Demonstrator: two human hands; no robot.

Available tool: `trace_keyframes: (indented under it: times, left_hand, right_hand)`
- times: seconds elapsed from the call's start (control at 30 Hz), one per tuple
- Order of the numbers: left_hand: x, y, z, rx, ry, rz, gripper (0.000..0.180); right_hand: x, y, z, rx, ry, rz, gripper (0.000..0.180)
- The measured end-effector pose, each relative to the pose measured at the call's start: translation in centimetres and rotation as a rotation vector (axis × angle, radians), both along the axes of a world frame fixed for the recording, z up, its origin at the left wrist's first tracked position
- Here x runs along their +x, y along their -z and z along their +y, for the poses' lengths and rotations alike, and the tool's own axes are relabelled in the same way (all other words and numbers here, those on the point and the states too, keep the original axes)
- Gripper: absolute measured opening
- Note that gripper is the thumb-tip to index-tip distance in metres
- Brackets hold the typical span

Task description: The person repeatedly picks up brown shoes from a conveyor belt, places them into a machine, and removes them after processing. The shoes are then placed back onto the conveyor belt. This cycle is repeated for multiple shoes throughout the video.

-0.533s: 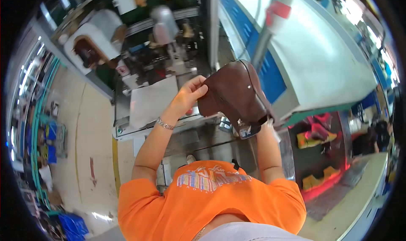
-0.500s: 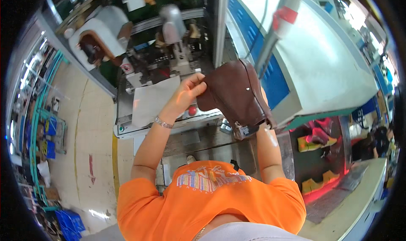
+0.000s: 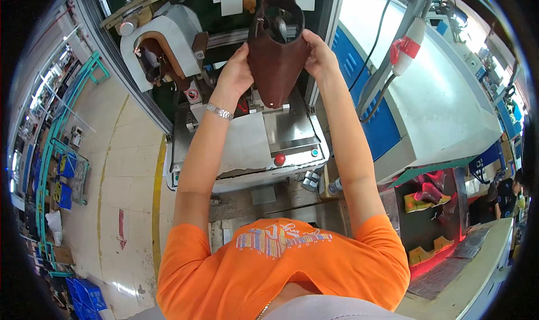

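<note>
A dark brown leather shoe upper (image 3: 275, 73) is stretched between my two hands over the machine, its opening facing the far side. My left hand (image 3: 237, 75) grips its left edge, thumb on top. Its right edge is held by my right hand (image 3: 321, 57), with the thumb near the opening. Part of a grey metal form (image 3: 279, 26) shows through the opening; how far the upper sits over it, I cannot tell. On the left station of the machine, another brown upper (image 3: 160, 58) lies within a tan, curved pad.
A red button (image 3: 280, 159) sits on the machine's front edge, near a white sheet (image 3: 247, 143). To the right stands a large pale machine housing (image 3: 438, 106) with a red-and-white plug (image 3: 405, 49). Yellow and reddish shoe pieces (image 3: 429, 199) lie under red light on the right.
The shoe upper has moved forward and left, turning from sideways to lengthwise over the metal form. My right hand, hidden behind it before, now shows on its right edge.
</note>
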State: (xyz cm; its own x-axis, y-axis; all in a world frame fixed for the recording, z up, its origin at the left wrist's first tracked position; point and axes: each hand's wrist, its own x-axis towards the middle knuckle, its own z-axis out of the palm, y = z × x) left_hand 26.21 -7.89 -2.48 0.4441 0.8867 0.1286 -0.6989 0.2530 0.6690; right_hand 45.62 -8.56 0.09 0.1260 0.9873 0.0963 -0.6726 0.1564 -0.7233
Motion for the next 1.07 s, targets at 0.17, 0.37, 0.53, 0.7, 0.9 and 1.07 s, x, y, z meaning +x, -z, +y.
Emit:
trace_keyframes:
  times: [0.17, 0.37, 0.53, 0.7, 0.9, 1.07]
  left_hand:
    - [0.3, 0.0, 1.0, -0.037, 0.031, 0.052, 0.030]
    - [0.0, 1.6, 2.5, 0.063, -0.052, 0.057, 0.028]
    - [0.6, 6.0, 1.9, 0.360, -0.725, 0.511, 0.035]
    - [1.6, 1.6, -8.1, 1.366, -1.338, 0.934, 0.034]
    - [2.7, -1.3, -11.1, 1.382, -0.947, 1.348, 0.038]
    - [3.1, -1.3, -12.3, 1.286, -0.778, 1.499, 0.048]
  right_hand:
    - [0.6, 0.0, 1.5, -0.059, -0.046, -0.025, 0.013]
    - [0.7, 1.6, 2.6, 0.005, -0.069, -0.003, 0.013]
    - [-0.2, 7.7, 2.6, -0.020, 0.108, -0.228, 0.024]
    - [0.7, 15.0, 1.1, -0.054, -0.011, -0.383, 0.035]
    - [-1.6, 17.9, 0.5, 0.051, -0.538, 0.172, 0.044]
    - [-2.7, 17.6, 0.3, 0.142, -0.544, 0.302, 0.033]
